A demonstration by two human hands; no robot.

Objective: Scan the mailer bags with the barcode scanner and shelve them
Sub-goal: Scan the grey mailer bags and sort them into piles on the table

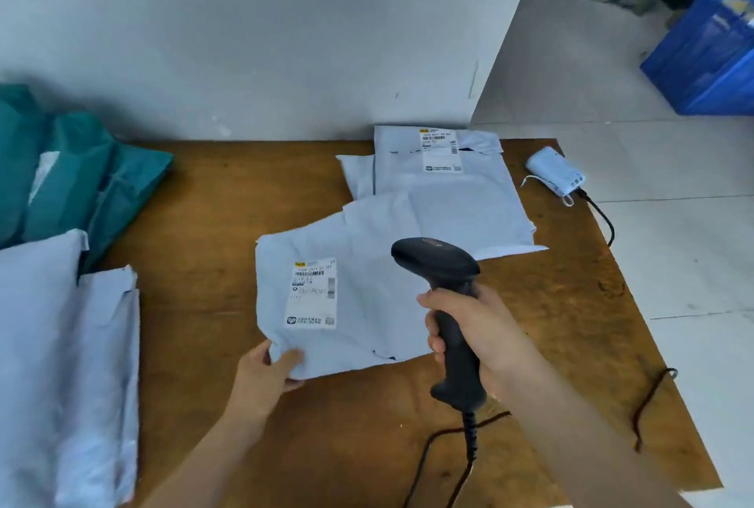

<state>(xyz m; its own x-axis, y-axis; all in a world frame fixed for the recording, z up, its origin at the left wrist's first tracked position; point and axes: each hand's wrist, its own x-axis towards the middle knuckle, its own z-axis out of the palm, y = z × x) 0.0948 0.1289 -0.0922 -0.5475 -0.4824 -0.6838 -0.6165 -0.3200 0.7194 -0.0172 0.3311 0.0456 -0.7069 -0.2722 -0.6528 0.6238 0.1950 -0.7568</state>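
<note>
Left hand [267,371] pinches mailer bag [347,303] corner

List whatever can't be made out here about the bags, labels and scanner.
All in the head view:
- The label on the near mailer bag is too small and blurred to read.
- The barcode scanner window faces away, so no beam can be seen.
- The left pile is cut by the frame edge, so its count is unknown.
- The scanner cable leaves the bottom edge.
- The shelves are out of view.
</note>
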